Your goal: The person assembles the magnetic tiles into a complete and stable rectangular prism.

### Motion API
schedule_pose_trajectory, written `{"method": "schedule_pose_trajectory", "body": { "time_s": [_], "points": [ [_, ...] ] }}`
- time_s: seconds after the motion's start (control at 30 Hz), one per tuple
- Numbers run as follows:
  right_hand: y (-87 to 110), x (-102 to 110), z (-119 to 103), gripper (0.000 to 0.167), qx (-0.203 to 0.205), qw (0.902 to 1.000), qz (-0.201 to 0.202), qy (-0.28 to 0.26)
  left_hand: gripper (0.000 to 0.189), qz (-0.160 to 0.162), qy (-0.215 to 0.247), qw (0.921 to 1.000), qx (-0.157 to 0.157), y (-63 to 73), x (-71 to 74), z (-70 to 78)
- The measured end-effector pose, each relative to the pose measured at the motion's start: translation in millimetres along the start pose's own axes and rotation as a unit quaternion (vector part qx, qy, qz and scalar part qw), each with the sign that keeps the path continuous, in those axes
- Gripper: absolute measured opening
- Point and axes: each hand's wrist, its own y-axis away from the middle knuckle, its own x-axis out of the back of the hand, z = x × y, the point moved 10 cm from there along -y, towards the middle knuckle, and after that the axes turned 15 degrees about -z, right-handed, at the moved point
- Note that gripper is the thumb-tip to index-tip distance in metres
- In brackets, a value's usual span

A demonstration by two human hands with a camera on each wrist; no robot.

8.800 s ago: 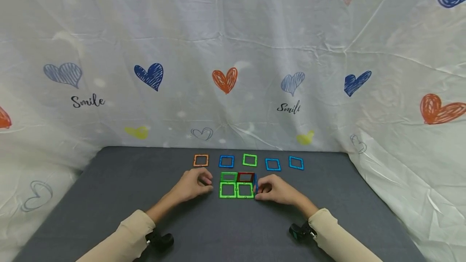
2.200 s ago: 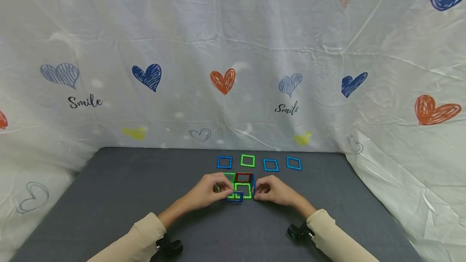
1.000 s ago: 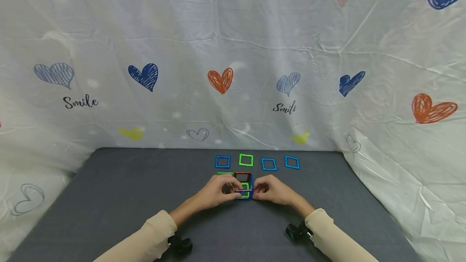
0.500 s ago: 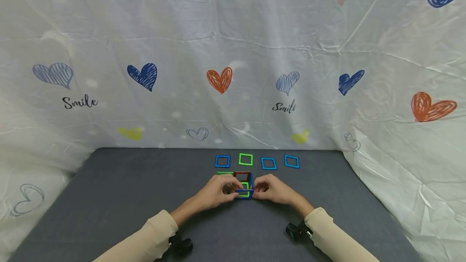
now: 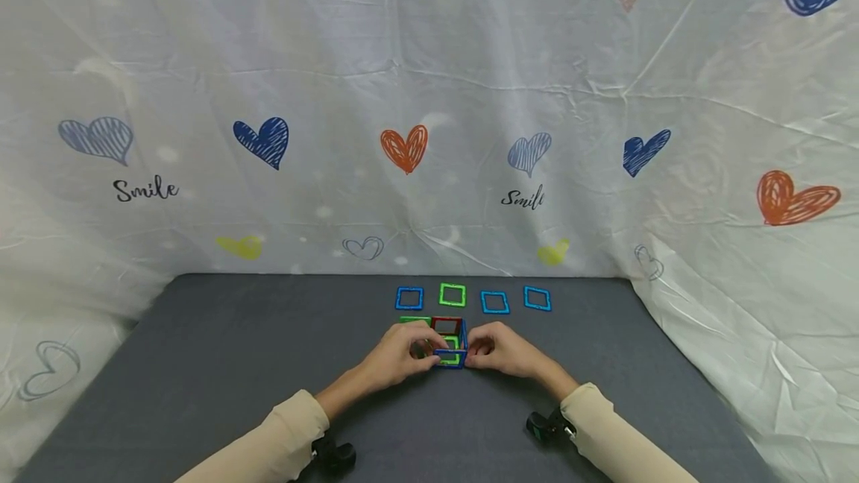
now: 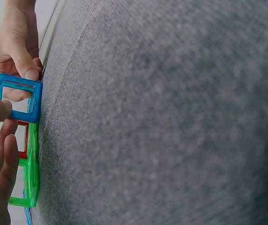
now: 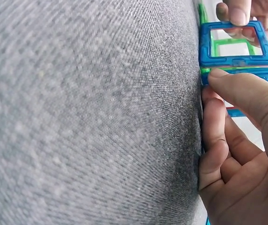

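Square magnetic tiles form an open box on the grey table. My left hand [image 5: 406, 345] pinches a blue magnetic tile [image 6: 37, 103] between thumb and fingers; it stands upright across the front right of the box. Another blue tile [image 7: 256, 72] stands upright as the right wall, edge to edge with the front one. My right hand [image 5: 499, 349] holds it low at the front corner, thumb on its edge, other fingers curled. A red tile [image 5: 447, 319] and a green tile [image 5: 414, 318] stand at the back. Green base tiles [image 5: 452, 339] lie flat, partly hidden behind my left hand.
Behind the box lies a row of loose tiles: a blue one [image 5: 409, 288], a green one [image 5: 452, 304] and two lighter blue ones [image 5: 495, 311] [image 5: 537, 308]. A white curtain [image 5: 322, 170] with printed hearts hangs at the table's far edge.
The orange tile has left the back row. My left hand has come from the left with a blue tile and set it upright at the front. My right hand has kept its place.
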Motion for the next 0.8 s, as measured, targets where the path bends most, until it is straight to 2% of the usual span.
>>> {"method": "schedule_pose_trajectory", "body": {
  "time_s": [0.8],
  "points": [
    [-0.5,-0.6,0.3,0.006,-0.012,0.9999,-0.004,-0.011,0.024,0.006,0.004,1.0000,0.003,-0.1,-1.5,-3.8]
  ]
}}
